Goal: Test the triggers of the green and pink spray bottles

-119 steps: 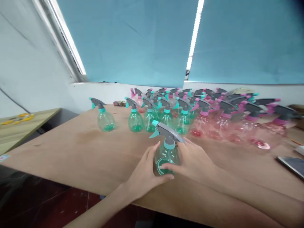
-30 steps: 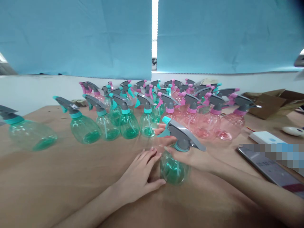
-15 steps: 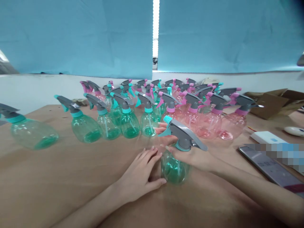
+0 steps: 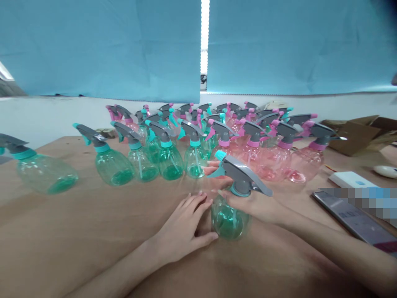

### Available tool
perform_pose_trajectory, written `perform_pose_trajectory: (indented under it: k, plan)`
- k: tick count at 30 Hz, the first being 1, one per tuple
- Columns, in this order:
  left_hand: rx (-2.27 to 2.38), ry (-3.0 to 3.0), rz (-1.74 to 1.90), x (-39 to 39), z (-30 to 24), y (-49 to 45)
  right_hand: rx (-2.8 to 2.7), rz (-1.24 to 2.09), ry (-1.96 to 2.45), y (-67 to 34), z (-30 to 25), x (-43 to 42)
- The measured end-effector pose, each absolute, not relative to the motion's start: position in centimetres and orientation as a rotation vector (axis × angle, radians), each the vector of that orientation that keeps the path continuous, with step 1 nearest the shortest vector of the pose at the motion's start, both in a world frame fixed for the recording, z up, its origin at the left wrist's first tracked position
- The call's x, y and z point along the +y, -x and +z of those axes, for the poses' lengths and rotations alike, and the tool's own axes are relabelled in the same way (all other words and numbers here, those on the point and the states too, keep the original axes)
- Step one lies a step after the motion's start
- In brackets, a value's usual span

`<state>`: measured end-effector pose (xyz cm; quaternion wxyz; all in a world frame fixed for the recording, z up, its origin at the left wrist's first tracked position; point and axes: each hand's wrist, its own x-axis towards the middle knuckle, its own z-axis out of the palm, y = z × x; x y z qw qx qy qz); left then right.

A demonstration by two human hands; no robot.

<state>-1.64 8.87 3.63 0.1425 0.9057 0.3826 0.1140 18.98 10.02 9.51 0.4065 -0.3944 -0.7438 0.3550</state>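
Observation:
In the middle front a green spray bottle (image 4: pixel 231 223) stands upright, with a grey trigger head and a turquoise nozzle and collar. Palm down on the table, my left hand (image 4: pixel 184 225) lies just left of this bottle, its fingers and thumb spread and nothing in it. My right hand (image 4: pixel 251 203) reaches from the right around the bottle's shoulder, partly hidden by the trigger head and partly seen through the clear plastic. Its fingers stretch out to the left and are apart; whether it touches the bottle I cannot tell.
Behind my hands stand several green spray bottles (image 4: pixel 170 163) and, to the right, several pink ones (image 4: pixel 274 161). Another green bottle (image 4: pixel 46 171) is at far left. A phone (image 4: pixel 350 219), a white box (image 4: pixel 352 179), a white mouse (image 4: pixel 385 171) and brown cardboard (image 4: pixel 356 134) lie at right.
The view has shifted very slightly, so everything sits a little further right. Both hands and the bottle keep their places relative to each other.

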Motion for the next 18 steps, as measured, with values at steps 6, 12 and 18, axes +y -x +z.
perform_pose_trajectory:
  k: [6, 12, 18]
  plan:
    - [1.114, -2.612, 0.327, 8.89, 3.52, 1.64, -1.864, 0.887, 0.985, -18.93, 9.56, 9.99]
    - [1.117, -2.612, 0.304, 8.87, 3.67, 1.63, -1.895, 0.867, 0.989, -18.97, 9.69, 9.97]
    - [1.099, -2.62, 0.323, 8.88, 3.45, 1.71, -1.904, 0.848, 0.99, -18.87, 9.93, 9.87]
